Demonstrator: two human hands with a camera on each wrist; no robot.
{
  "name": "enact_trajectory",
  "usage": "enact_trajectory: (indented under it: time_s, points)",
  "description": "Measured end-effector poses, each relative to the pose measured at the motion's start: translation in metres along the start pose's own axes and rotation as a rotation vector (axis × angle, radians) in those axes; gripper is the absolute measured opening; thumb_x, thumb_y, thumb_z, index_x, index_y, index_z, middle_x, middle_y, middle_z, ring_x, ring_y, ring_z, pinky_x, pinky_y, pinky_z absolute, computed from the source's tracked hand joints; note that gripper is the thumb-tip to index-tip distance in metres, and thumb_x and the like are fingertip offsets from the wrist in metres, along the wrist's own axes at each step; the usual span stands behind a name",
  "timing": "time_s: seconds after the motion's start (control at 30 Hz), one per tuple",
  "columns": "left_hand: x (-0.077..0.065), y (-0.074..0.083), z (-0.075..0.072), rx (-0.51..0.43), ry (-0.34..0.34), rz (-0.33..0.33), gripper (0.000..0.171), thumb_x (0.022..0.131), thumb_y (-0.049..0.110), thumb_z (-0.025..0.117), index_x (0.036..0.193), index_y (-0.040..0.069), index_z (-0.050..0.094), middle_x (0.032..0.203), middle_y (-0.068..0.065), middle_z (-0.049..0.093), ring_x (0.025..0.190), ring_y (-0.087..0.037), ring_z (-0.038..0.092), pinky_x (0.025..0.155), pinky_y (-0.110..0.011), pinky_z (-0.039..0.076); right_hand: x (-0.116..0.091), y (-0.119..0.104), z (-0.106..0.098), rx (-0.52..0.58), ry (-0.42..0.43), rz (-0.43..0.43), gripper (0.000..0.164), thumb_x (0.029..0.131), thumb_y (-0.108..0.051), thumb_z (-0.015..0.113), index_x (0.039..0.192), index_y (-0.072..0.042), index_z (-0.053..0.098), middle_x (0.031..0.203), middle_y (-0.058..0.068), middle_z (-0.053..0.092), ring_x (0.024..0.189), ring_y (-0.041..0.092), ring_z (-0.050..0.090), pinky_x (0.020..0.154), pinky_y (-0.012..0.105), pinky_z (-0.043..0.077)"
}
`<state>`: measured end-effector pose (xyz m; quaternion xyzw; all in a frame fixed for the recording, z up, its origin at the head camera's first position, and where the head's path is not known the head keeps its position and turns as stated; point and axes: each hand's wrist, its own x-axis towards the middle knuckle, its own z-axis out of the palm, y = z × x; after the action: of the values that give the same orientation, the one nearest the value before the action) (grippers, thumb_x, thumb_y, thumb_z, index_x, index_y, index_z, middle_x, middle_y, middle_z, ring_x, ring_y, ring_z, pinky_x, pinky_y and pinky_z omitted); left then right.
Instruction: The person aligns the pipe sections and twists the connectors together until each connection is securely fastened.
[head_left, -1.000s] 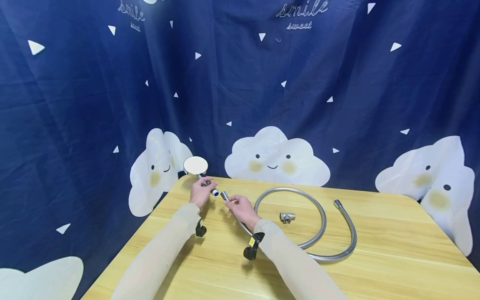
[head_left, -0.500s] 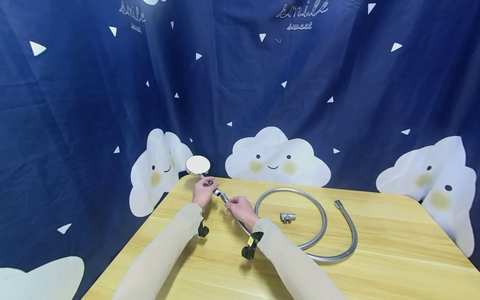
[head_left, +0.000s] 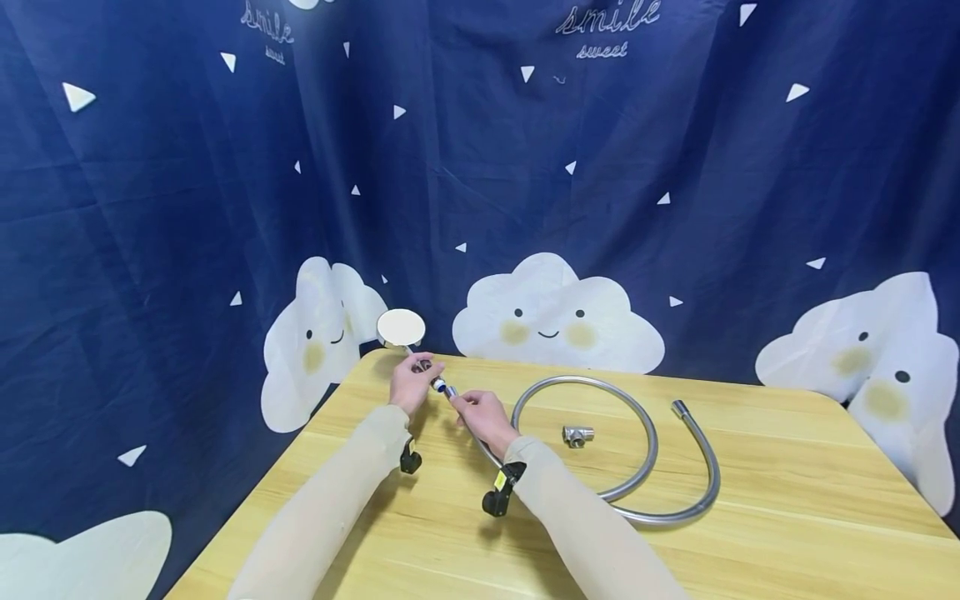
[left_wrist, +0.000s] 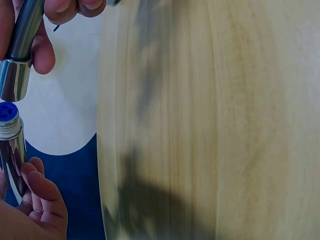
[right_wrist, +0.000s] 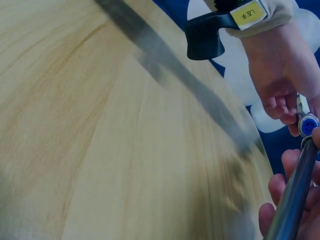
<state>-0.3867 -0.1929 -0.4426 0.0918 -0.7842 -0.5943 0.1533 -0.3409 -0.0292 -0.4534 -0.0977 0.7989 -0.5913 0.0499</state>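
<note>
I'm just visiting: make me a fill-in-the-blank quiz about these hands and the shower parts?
1. The right hand grips the hose; the shower head is in the person's ____.
2. The insert in the threaded tip is coloured ____.
3. The fitting on the table resembles the letter ____.

Missing words: left hand; blue; T.

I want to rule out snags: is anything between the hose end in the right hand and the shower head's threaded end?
Nothing visible. The hose end, held by the right hand, sits close to the threaded end of the shower head, held by the left hand.
</note>
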Motion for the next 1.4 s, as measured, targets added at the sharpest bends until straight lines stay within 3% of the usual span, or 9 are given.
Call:
enact_trajectory:
  time_s: [0.47, 0.8, 1.03, 1.4]
  points:
    - [-0.001, -0.002, 0.005, 0.013, 0.018, 0.018, 0.034, 0.087, 0.025, 0.079, 0.116, 0.010, 0.071, 0.105, -0.008, 0.067, 0.090, -0.019, 0.059, 0.078, -0.029, 0.044, 0.001, 0.001, 0.001, -0.012, 0.012, -0.011, 0.033, 0.097, -0.031, 0.063, 0.109, -0.002, 0.075, 0.086, 0.025, 0.073, 0.076, 0.037, 0.069, 0.052, 0.024, 0.038]
    - [-0.006, 0.000, 0.005, -0.030, 0.026, 0.012, 0.038, 0.087, 0.022, 0.079, 0.120, 0.005, 0.069, 0.092, -0.002, 0.061, 0.078, -0.012, 0.056, 0.067, -0.021, 0.047, 0.002, 0.002, 0.002, -0.014, 0.016, -0.009, 0.033, 0.096, -0.032, 0.065, 0.109, -0.004, 0.075, 0.084, 0.024, 0.073, 0.072, 0.033, 0.069, 0.053, 0.024, 0.038]
    - [-0.012, 0.003, 0.009, -0.004, 0.021, 0.047, 0.039, 0.088, 0.024, 0.079, 0.121, 0.006, 0.069, 0.090, -0.002, 0.060, 0.078, -0.012, 0.055, 0.069, -0.024, 0.046, 0.001, 0.002, 0.002, -0.003, 0.015, -0.012, 0.033, 0.096, -0.032, 0.064, 0.110, -0.003, 0.075, 0.087, 0.025, 0.072, 0.075, 0.035, 0.069, 0.054, 0.025, 0.040]
    - [-0.009, -0.001, 0.007, 0.036, -0.020, 0.080, 0.040, 0.090, 0.024, 0.077, 0.124, 0.006, 0.066, 0.093, -0.005, 0.061, 0.080, -0.014, 0.055, 0.072, -0.026, 0.043, 0.004, 0.005, 0.002, -0.011, 0.027, -0.024, 0.030, 0.097, -0.030, 0.065, 0.108, -0.004, 0.075, 0.089, 0.024, 0.072, 0.077, 0.035, 0.070, 0.055, 0.026, 0.041]
